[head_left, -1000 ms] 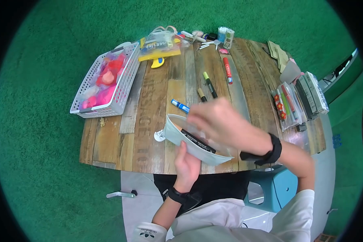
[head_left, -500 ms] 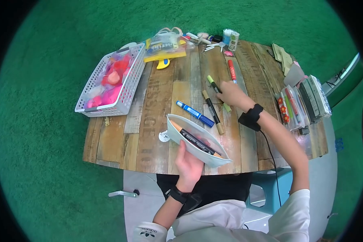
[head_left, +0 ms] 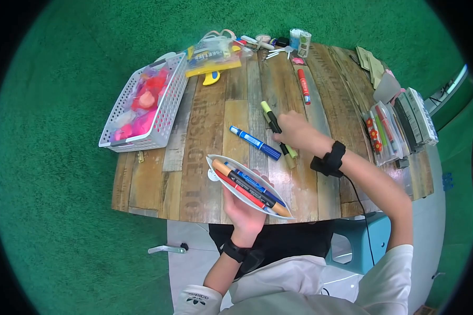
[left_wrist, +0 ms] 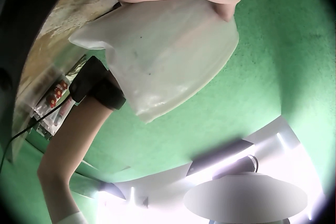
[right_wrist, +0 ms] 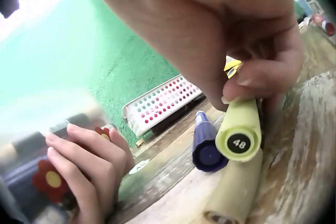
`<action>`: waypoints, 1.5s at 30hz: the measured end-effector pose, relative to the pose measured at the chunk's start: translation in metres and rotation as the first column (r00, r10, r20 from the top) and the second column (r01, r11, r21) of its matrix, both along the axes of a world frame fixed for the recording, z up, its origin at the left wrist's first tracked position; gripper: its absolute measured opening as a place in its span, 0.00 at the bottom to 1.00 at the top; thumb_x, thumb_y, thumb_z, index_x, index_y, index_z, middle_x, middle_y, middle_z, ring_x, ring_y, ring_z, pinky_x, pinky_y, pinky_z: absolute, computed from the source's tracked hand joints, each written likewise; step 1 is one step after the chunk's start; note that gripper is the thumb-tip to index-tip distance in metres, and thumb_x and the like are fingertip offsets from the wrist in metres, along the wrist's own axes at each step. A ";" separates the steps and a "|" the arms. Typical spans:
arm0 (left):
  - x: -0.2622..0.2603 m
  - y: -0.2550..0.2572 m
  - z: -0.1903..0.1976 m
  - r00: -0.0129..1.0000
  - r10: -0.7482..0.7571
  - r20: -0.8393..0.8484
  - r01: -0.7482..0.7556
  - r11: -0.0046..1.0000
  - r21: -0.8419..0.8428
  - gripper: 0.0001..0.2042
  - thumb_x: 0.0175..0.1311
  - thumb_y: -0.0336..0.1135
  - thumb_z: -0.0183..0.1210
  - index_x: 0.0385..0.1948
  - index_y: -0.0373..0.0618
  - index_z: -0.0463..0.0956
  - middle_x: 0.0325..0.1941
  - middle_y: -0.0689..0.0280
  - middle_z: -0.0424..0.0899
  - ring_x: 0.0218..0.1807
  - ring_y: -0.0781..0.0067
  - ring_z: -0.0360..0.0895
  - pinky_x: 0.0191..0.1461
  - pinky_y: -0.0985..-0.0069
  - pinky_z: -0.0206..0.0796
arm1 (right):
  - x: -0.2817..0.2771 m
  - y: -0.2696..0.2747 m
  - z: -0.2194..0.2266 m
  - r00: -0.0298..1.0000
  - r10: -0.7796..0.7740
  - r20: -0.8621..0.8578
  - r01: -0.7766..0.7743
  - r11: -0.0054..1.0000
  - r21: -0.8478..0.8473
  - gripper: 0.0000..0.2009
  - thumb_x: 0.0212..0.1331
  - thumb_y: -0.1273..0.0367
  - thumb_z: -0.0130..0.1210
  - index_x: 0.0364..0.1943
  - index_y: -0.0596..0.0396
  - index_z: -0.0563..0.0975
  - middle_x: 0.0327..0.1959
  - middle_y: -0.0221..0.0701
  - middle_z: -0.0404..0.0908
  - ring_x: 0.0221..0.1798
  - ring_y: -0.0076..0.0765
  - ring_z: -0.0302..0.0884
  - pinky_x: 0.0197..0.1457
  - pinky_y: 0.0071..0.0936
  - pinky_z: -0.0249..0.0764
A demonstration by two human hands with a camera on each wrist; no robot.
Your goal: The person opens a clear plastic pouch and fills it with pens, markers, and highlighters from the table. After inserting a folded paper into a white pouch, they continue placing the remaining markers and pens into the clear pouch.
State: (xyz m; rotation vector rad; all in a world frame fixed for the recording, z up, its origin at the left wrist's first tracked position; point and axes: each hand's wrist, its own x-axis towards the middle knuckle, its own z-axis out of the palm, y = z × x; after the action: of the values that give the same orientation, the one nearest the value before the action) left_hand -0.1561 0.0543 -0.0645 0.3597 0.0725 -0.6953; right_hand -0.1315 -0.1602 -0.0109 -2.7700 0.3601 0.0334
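Note:
My left hand (head_left: pixel 243 214) holds a white pencil pouch (left_wrist: pixel 168 58) near the table's front edge, thumb on one side and fingers on the other. Its mouth gapes upward, showing several markers inside, among them a red one (head_left: pixel 240 189) and a blue one. Over the table, my right hand (head_left: pixel 299 131) pinches a light green marker (right_wrist: pixel 240 121) with "48" on its end. Beneath that lies a beige-ended marker (right_wrist: pixel 236 190), partly hidden. A blue marker (head_left: pixel 255 143) rests on the table to their left, and a red marker (head_left: pixel 304 86) lies farther back.
At the left stands a white basket (head_left: pixel 169 123) of pink and red items. Beside it lies a yellow-edged clear bag (head_left: pixel 213 58). Cotton swabs and small jars line the back edge. A clear case of pens (head_left: pixel 382 131) and boxes stand at the right of the wooden table (head_left: pixel 194 178).
My right hand has moved from over the pouch to the light green marker and now grips it, swinging its far end leftward. The pouch has tipped, showing more of the markers inside.

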 end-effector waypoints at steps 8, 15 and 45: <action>0.008 0.003 -0.018 0.991 -0.100 0.090 0.123 0.942 -0.312 0.24 0.67 0.56 0.44 0.53 0.47 0.70 0.43 0.60 0.75 0.46 0.57 0.73 0.51 0.61 0.65 | -0.007 -0.014 0.023 0.999 -0.045 0.011 0.041 0.970 0.241 0.17 0.51 0.61 0.61 0.26 0.66 0.77 0.18 0.38 0.77 0.20 0.35 0.76 0.25 0.31 0.72; 0.003 0.008 -0.014 0.981 -0.052 0.187 0.042 0.997 0.057 0.26 0.69 0.59 0.41 0.59 0.51 0.66 0.57 0.64 0.73 0.60 0.64 0.70 0.65 0.55 0.59 | -0.039 0.054 0.097 0.867 0.127 0.481 -0.393 0.769 0.504 0.14 0.56 0.63 0.59 0.30 0.63 0.76 0.13 0.36 0.71 0.16 0.31 0.70 0.23 0.31 0.67; -0.001 0.003 -0.003 0.993 0.026 0.117 -0.027 1.000 0.000 0.28 0.69 0.59 0.43 0.64 0.54 0.61 0.64 0.67 0.68 0.67 0.67 0.63 0.71 0.63 0.51 | -0.076 0.097 0.074 0.945 0.246 0.216 -0.251 0.968 -0.004 0.12 0.51 0.67 0.62 0.33 0.60 0.73 0.25 0.39 0.78 0.28 0.52 0.78 0.28 0.44 0.72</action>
State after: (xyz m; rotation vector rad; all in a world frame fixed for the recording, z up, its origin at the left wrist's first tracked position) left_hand -0.1571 0.0577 -0.0678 0.3993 -0.0337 -0.6466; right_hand -0.2076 -0.0637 0.0632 -2.7422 -0.0466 -0.1977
